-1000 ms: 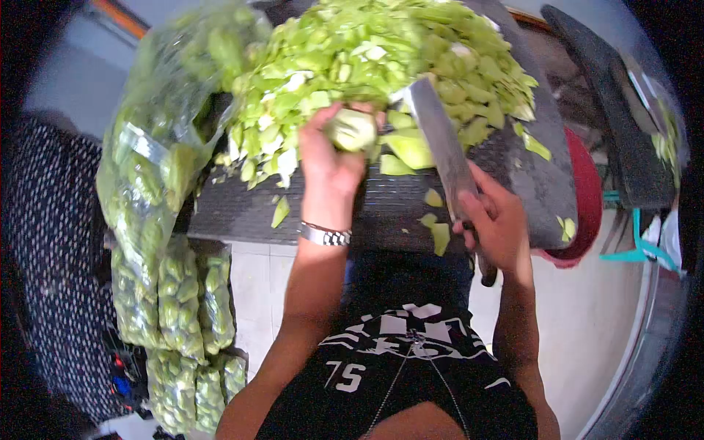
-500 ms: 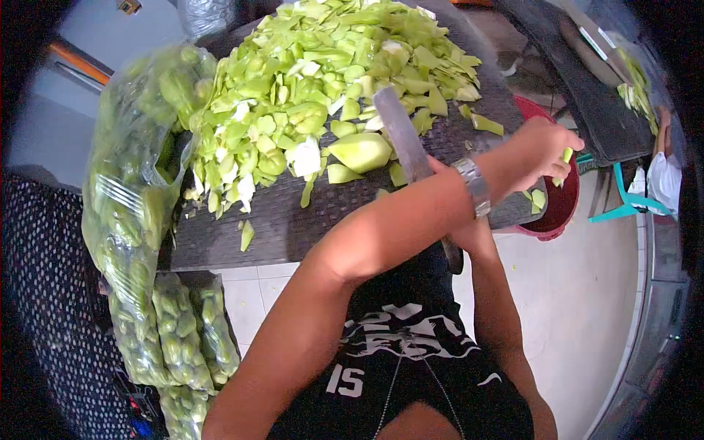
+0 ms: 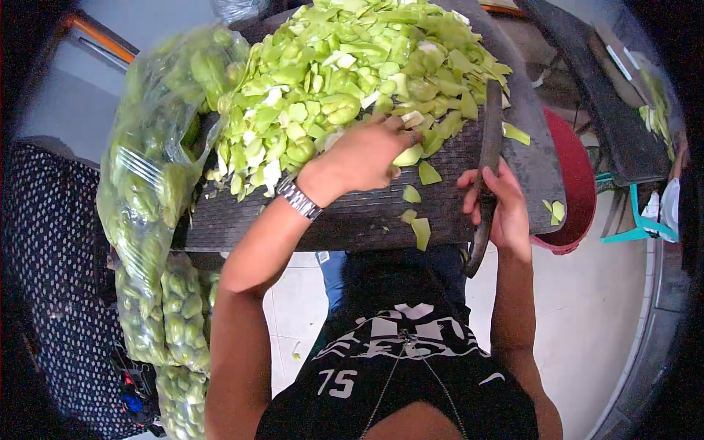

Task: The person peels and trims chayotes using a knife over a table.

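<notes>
My left hand point(image 3: 363, 158), with a metal watch point(image 3: 299, 201) on its wrist, is at the near edge of the pile of cut green chayote point(image 3: 330, 66). Its fingers curl down over a pale green chayote piece point(image 3: 408, 155), which they partly hide. To the right, my right hand point(image 3: 502, 202) grips a long knife point(image 3: 491, 128), its blade pointing away from me over the table. Several loose slices, one a flat green slice point(image 3: 421, 233), lie between the hands on the dark textured tabletop point(image 3: 345, 229).
A clear plastic bag of whole chayotes point(image 3: 139, 176) leans on the table's left side, with more filled bags point(image 3: 180, 308) below. At the right edge stands a red bucket point(image 3: 576, 183). Farther right are a dark table point(image 3: 587, 88) and a teal stool point(image 3: 634, 220).
My left hand has swung from above the red bucket, where it held green pieces, back left to the pile. The knife in my right hand has turned more upright in view and moved right.
</notes>
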`<action>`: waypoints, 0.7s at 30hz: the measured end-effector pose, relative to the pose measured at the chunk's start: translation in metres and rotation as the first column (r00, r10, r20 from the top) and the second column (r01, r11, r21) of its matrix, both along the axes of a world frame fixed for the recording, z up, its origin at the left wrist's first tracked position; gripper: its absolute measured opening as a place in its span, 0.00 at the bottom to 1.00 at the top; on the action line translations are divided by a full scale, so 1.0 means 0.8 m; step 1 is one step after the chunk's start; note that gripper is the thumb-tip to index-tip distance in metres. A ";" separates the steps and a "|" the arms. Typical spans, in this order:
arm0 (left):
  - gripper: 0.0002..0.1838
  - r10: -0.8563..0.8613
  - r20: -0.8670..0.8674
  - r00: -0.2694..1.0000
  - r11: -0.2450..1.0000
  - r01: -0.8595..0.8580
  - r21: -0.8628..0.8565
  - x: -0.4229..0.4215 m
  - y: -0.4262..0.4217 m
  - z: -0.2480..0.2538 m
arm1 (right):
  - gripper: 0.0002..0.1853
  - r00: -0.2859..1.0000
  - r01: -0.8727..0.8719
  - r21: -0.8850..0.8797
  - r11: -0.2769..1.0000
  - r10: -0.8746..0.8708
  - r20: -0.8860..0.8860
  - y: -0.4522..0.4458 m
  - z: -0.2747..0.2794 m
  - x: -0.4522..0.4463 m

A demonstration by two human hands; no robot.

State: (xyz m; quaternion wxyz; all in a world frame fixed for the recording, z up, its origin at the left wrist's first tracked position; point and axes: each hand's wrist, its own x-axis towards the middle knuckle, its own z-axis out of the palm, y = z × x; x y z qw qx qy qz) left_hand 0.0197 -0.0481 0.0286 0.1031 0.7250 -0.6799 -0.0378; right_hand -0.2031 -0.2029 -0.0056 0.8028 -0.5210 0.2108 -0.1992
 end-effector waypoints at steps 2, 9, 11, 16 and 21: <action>0.35 -0.011 0.096 0.995 1.000 0.011 0.009 0.001 -0.006 -0.002 | 0.17 0.999 -0.028 0.002 1.000 0.028 0.044 -0.006 -0.004 -0.008; 0.36 0.167 -0.648 0.743 0.951 -0.294 -0.092 0.025 0.002 -0.003 | 0.19 0.994 -0.106 -0.076 0.991 0.104 -0.026 -0.002 0.010 -0.015; 0.34 0.103 -0.979 0.175 0.899 -0.438 0.016 0.014 0.017 0.002 | 0.19 0.977 -0.103 -0.576 0.811 -0.026 -0.211 0.015 0.023 -0.004; 0.32 -0.232 -0.855 -0.463 0.942 -0.325 -0.080 -0.003 0.057 -0.033 | 0.27 0.984 -0.159 -0.959 0.233 -0.037 -0.172 0.050 0.063 0.021; 0.29 -0.022 -0.970 -0.242 0.971 -0.237 0.037 -0.023 0.081 -0.063 | 0.32 0.957 -0.260 -0.965 0.017 0.134 -0.256 0.060 0.084 0.035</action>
